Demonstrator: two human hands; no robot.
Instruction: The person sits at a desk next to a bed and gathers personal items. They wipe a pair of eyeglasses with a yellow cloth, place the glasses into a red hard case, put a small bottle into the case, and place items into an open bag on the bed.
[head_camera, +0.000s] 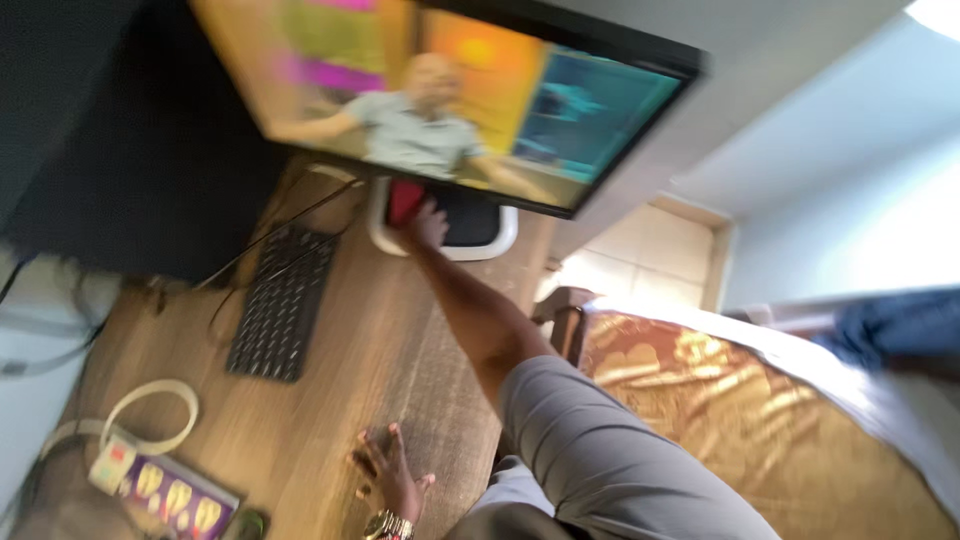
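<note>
Right hand (428, 224) is stretched far out across the wooden surface (340, 400), arm in a grey sleeve, fingertips touching a red thing (405, 200) that sits on the white-rimmed black stand (470, 228) under the screen (450, 95); from my feed I cannot tell whether the fingers are curled round the red thing or only laid against it, the picture being blurred; left hand (388, 475) lies flat near the front edge of the surface, fingers spread apart, palm down, holding nothing, a gold-coloured watch (388, 525) on its wrist; I note the red thing stands at the back of the surface, at the left end of the stand, just below the screen's lower edge; black keyboard (282, 300) lies to the left of the outstretched arm, well apart from both hands; dark cables run from behind it toward the screen; white cord (150, 410) is looped at the lower left; beside it a purple packet with yellow shapes (180, 495); a bed with a gold patterned cover (760, 420) lies to the right of the surface.
</note>
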